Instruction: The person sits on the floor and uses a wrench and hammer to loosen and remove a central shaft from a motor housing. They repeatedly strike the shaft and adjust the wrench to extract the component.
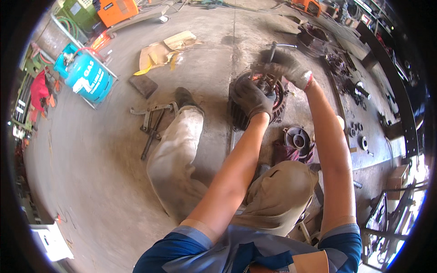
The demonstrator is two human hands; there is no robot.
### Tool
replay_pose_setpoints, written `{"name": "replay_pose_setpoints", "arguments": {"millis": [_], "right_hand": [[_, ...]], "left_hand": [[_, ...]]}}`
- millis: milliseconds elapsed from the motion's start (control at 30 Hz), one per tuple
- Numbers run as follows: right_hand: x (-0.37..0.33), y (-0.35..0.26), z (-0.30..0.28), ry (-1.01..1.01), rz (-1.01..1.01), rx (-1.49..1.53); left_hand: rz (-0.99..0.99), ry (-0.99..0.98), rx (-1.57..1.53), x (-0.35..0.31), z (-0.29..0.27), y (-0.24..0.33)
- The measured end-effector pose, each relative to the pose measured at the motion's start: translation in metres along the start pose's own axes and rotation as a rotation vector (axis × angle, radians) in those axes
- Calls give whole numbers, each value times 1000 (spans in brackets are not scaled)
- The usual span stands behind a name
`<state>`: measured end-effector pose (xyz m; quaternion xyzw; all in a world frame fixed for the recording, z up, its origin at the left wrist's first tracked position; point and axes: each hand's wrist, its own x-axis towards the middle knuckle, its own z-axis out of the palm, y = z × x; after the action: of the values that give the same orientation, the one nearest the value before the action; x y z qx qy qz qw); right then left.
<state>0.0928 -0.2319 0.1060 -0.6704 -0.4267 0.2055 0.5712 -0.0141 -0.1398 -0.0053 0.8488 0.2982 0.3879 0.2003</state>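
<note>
Overlapping one motor (239,114): two hands (253,96) (296,73), apparently one wrench (272,53).

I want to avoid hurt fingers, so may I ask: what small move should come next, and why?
Perhaps shift the left hand slightly toward the outer side of the ribbed housing: its fingers lie over the opening, close to the right hand, which is blurred beside a metal tool.
</note>
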Motion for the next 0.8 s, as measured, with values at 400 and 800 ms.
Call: {"name": "replay_pose_setpoints", "arguments": {"millis": [400,800], "right_hand": [[32,10,9,-132,74,-11],[26,8,5,-92,38,-10]], "left_hand": [[-16,19,-109,-1,0,-1],[-21,-27,-38,0,1,-1]]}}
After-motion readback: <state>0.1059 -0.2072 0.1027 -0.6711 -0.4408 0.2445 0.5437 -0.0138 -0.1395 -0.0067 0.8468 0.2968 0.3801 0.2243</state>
